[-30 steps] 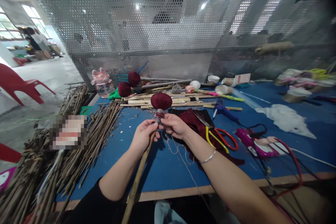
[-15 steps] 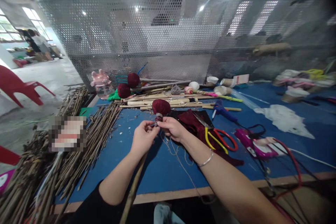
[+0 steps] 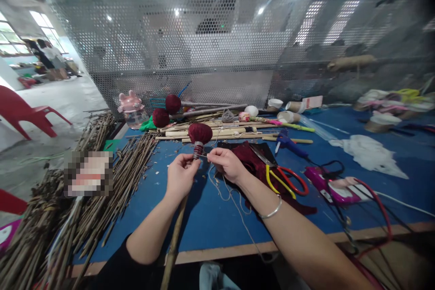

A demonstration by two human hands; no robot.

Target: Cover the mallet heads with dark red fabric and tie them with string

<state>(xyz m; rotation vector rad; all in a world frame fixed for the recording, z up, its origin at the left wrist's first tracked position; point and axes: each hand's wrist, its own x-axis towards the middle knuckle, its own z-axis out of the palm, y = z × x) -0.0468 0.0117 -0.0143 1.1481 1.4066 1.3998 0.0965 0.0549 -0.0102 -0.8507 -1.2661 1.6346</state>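
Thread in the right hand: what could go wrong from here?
If the right hand eases off, the thread might slacken its wraps below the dark red head. Its loose tail, hanging over the table edge, could snag. The scissors near the right forearm might get knocked.

A: Any words or numbers you can read?
B: None.
A: Even on the card (image 3: 312, 102), right of centre?
B: Pinkish, and any print is too small to tell.
A: The purple box (image 3: 345, 195) at the lower right?
B: Pale patches, nothing legible.
A: And at left?
B: A pixelated patch (image 3: 89, 174) hides its contents; the purple thing (image 3: 7, 234) at the edge bears an unreadable white shape.
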